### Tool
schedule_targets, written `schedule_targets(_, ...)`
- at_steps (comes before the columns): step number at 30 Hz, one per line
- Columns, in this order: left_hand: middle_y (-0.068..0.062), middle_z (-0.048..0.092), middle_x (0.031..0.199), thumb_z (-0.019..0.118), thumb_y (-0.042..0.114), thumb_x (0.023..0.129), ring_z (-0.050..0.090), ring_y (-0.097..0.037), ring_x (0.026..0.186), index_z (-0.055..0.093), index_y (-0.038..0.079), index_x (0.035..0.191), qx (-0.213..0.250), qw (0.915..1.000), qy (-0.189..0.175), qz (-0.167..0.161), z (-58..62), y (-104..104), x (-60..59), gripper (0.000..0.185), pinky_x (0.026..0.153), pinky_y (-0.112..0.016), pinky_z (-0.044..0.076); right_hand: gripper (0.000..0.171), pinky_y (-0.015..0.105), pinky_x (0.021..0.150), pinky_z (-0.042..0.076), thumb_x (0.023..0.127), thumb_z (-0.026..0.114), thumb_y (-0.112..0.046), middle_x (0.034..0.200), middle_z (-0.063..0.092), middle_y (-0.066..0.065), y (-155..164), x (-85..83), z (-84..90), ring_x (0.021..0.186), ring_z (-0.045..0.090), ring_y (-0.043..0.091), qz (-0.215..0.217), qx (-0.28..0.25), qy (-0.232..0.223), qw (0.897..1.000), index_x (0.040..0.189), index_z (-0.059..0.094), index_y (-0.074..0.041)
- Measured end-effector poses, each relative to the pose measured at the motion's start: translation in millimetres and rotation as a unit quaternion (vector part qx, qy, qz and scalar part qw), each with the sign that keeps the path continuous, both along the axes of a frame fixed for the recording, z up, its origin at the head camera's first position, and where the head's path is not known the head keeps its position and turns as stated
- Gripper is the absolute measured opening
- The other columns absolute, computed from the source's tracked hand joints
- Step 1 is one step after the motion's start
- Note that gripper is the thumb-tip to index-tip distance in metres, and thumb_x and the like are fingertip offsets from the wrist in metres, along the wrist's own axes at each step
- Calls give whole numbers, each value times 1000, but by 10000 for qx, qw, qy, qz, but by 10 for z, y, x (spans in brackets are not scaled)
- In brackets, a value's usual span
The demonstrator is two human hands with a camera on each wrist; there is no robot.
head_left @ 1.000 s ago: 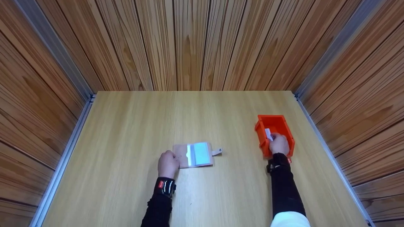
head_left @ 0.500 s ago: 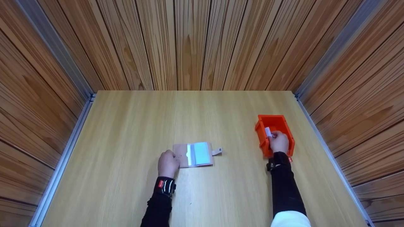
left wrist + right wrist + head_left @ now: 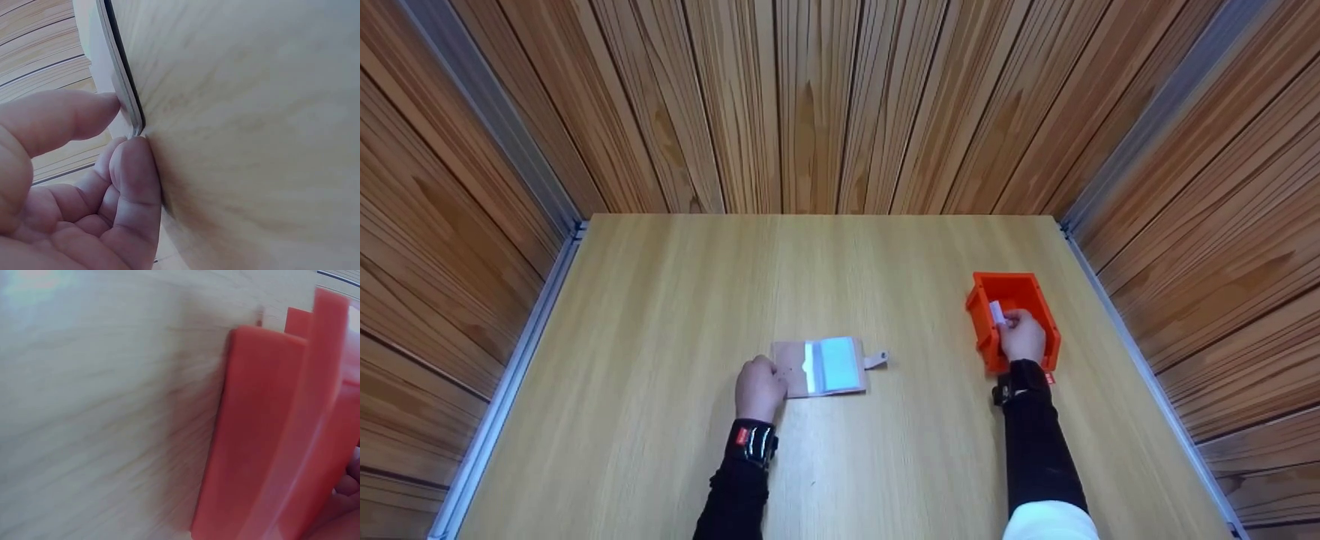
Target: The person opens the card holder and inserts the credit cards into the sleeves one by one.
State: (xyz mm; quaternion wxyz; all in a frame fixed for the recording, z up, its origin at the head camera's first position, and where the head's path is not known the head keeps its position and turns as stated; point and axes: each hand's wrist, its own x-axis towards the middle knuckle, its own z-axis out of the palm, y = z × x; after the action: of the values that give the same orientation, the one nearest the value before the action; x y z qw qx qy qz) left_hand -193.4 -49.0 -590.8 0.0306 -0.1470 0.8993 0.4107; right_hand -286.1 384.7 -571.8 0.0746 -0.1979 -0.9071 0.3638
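Note:
An open pinkish card holder [image 3: 790, 367] lies on the table, with clear and light-blue sleeves and a snap strap pointing right. My left hand [image 3: 760, 388] pinches its left edge; in the left wrist view the thumb [image 3: 95, 115] lies on the cover and the curled fingers meet the corner. My right hand [image 3: 1023, 336] reaches into an orange bin [image 3: 981, 330] and holds a small pale card-like piece [image 3: 997, 313] near the bin's left wall. Its lower part is hidden by the fingers. In the right wrist view the bin's wall [image 3: 253, 427] covers most of the hand.
The wooden table [image 3: 675, 300] is bounded by plank walls at the back and both sides, with metal rails [image 3: 514, 375] along the side edges. The bin stands near the right rail.
My right hand has risen slightly within the bin, and the pale piece has shifted a little upward with it. The left hand and card holder stay put.

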Motion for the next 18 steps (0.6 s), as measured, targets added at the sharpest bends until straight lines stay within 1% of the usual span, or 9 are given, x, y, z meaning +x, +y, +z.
schedule_targets(6,-9,56,80,63,-3,83,53,-26,74,60,-1,84,15,10000,35,-27,2,-6,1,5,68,-41,45,26,38,79,47,94,59,-5,102,65,21,4,43,74,92,59,33,-140,141,178,9996,118,62,3)
schedule_targets(8,-9,56,79,63,-3,83,53,-26,73,59,-1,84,25,10000,38,-13,2,-11,1,5,68,-40,45,25,38,77,47,93,61,-5,100,66,20,12,59,117,90,60,33,-173,224,303,9991,117,63,2)
schedule_targets(14,-11,58,85,65,-3,81,56,-28,79,61,-3,90,-28,10000,48,4,6,-11,-3,9,73,-43,47,26,44,86,42,95,59,-4,106,64,23,51,88,263,97,58,36,-208,219,585,9978,119,61,4)
schedule_targets(18,-11,59,85,65,-3,81,56,-28,80,62,-3,90,-61,9999,93,-19,-3,-5,1,10,74,-43,47,27,42,87,42,96,57,-5,108,63,22,66,122,369,99,57,33,-358,116,807,9960,121,60,5)
